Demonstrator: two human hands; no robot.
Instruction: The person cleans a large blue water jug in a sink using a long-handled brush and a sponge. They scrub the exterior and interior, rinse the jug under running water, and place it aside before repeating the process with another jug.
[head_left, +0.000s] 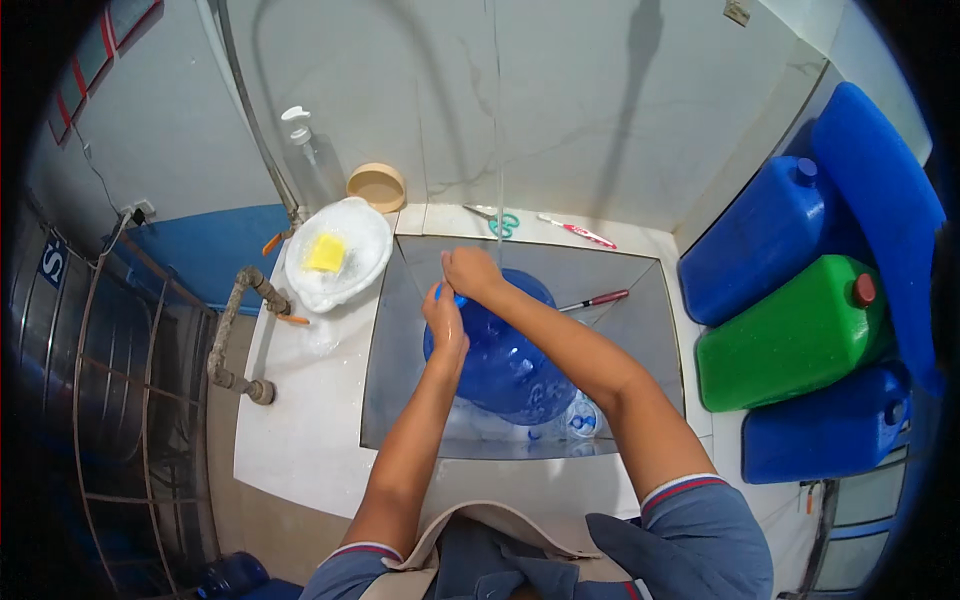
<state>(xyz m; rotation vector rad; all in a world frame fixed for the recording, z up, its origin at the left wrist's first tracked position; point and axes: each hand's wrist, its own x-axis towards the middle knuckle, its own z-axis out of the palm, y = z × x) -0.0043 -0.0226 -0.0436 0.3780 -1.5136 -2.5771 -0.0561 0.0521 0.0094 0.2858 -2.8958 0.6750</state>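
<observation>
A large blue plastic water jug (510, 360) lies in the grey tiled sink (637, 360), its neck towards the upper left. My left hand (445, 319) is at the blue neck, its fingers around it. Close above, my right hand (471, 271) is bent over the jug's mouth end; whether it grips anything is hidden. A thin stream of water (499, 150) falls beside my right hand. A screwdriver-like tool with a dark red handle (609, 297) rests behind my right forearm. Near the sink's front edge lies a clear plastic item with blue parts (583, 417).
A white basin (337, 289) holds suds and a yellow sponge (325, 253), near a pump bottle (309, 154) and beige round lid (376, 187). Scissors (501, 223) and a toothbrush (581, 231) lie on the back ledge. Blue (750, 240) and green (787, 337) jerrycans stand right; a pipe (225, 337) rises left.
</observation>
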